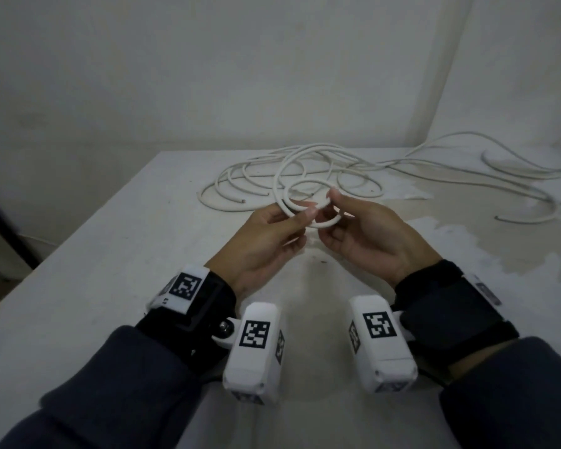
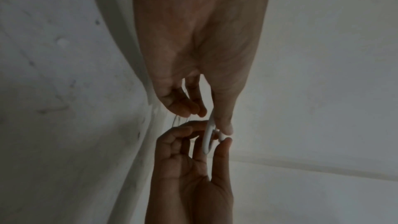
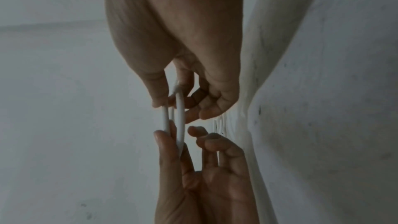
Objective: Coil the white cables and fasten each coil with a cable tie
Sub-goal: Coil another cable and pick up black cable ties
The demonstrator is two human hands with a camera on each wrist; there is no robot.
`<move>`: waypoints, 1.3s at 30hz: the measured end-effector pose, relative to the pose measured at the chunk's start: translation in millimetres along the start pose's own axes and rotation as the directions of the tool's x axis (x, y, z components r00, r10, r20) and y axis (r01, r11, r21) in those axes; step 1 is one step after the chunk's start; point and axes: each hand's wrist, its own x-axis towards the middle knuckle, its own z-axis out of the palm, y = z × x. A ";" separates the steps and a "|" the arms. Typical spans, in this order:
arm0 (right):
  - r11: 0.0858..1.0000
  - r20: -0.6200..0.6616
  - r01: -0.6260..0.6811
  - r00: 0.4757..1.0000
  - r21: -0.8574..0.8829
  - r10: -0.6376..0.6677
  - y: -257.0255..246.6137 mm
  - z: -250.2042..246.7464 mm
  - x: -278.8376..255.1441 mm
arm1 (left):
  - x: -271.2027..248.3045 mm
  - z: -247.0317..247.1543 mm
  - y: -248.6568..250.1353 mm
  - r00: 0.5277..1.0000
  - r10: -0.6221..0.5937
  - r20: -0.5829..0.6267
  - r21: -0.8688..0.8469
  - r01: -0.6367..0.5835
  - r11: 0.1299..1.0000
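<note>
In the head view both hands hold up a small loop of white cable [image 1: 326, 224] above the white table [image 1: 110, 286]. My left hand [image 1: 302, 218] pinches the loop's near-left side between thumb and fingers. My right hand [image 1: 334, 202] pinches its right side, thumb on top. The left wrist view shows the left hand [image 2: 213, 120] with its thumb on the cable [image 2: 206, 142]. In the right wrist view the right hand [image 3: 175, 108] grips two turns of the cable [image 3: 180, 122] edge-on. The cable runs back into a loose pile [image 1: 308, 149] on the table. No cable tie is in view.
More white cable [image 1: 525, 222] trails in long loose curves across the table's right side. A white wall stands close behind the table. The table's left edge runs diagonally, with dark floor beyond it. Stains mark the tabletop to the right of the hands.
</note>
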 end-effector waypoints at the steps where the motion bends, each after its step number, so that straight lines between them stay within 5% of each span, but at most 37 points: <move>1: 0.998 0.008 0.006 1.000 0.058 -0.006 1.7 0.8 1.0 | 0.3 -0.4 -0.5 1.000 -0.005 0.009 0.001 0.005 1.000; 13: 0.984 -0.043 0.147 0.989 0.101 -0.144 2.8 7.4 2.3 | 4.1 -1.3 6.7 0.996 0.008 -0.086 -0.165 -0.023 0.986; 17: 0.988 -0.020 0.154 0.988 0.034 -0.153 4.3 7.5 4.0 | 1.4 -3.0 6.0 0.992 0.042 -0.123 -0.053 -0.049 0.997; 26: 0.952 0.130 0.007 0.990 0.305 -0.049 -3.7 -0.6 2.6 | -2.7 -2.4 8.8 1.000 -0.014 -0.011 -0.024 0.014 1.000; 32: 0.884 0.082 0.056 0.991 0.465 -0.106 -0.9 3.5 -0.1 | 0.4 -3.8 9.4 0.994 0.038 -0.100 -0.133 -0.051 0.990; 39: 0.972 -0.049 0.155 0.988 0.174 -0.149 5.6 5.7 6.3 | -0.5 -3.1 7.3 0.998 0.038 -0.055 -0.014 -0.039 0.999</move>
